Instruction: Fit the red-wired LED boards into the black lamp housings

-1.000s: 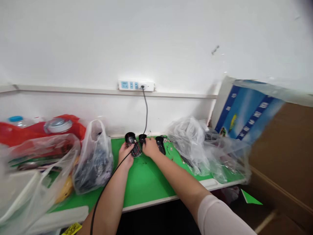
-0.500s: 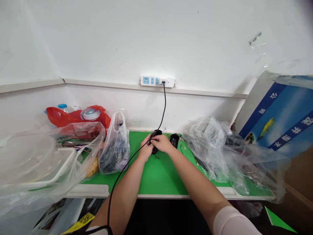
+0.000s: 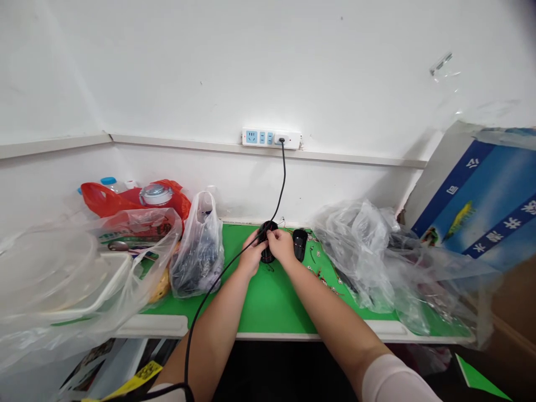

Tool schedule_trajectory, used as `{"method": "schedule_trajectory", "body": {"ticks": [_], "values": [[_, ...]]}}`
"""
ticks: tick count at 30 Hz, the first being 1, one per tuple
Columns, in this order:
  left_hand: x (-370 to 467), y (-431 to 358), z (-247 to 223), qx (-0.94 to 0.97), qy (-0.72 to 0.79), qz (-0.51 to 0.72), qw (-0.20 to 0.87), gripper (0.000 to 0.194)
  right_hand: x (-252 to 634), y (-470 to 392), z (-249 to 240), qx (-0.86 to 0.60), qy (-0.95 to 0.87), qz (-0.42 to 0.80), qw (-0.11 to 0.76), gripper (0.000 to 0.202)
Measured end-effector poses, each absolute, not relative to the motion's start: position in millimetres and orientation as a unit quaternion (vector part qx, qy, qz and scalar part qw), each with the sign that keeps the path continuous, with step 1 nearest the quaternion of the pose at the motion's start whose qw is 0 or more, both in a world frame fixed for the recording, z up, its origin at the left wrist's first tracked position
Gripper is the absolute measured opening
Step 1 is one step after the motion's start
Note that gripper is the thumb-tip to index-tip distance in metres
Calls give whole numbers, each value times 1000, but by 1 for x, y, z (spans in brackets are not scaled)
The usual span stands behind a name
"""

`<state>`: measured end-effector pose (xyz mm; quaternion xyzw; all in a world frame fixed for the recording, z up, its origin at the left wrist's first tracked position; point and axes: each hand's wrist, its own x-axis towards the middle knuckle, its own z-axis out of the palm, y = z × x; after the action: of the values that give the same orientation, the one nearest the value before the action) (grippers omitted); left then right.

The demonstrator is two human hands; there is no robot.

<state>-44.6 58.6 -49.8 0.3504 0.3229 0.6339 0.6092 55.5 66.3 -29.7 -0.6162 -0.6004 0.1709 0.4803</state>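
Note:
My left hand [image 3: 252,254] grips the left side of a black oval plastic shell [image 3: 268,256], which shows thin red lines or wires inside. The fingers of my right hand [image 3: 281,244] are pinched together at the shell's right inner edge; whatever they hold is hidden. A black cable [image 3: 240,254] passes over my left hand. Just right of my right hand lies a second black shell [image 3: 298,244], its hollow side up. Small wired parts [image 3: 322,277] are scattered beside my right forearm.
A power strip [image 3: 271,138] on the wall has a plug with the black cable in it. Filled plastic bags [image 3: 199,251] and a red bag [image 3: 113,201] stand left. Clear plastic bags [image 3: 364,251] and a blue-and-white box [image 3: 481,195] are on the right. The green tabletop [image 3: 276,312] has a white front edge.
My hands have drawn slightly apart, and more of the black shell shows between them. My right fingers have moved a little right. The view has shifted slightly.

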Motion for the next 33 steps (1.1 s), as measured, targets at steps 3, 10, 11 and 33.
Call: {"method": "schedule_trajectory", "body": {"ticks": [3,10,11,33], "values": [[-44,57,-48,331,329,632,619,70,55,68,-28,-620,-586,176,490,35],[-47,58,-50,324,333,640,612,70,64,62,-24,-573,-605,230,503,32],[-47,59,-51,334,329,642,606,71,66,60,-24,-568,-609,235,502,32],[-44,59,-52,364,311,644,597,66,50,60,-10,-537,-477,374,586,21]]}}
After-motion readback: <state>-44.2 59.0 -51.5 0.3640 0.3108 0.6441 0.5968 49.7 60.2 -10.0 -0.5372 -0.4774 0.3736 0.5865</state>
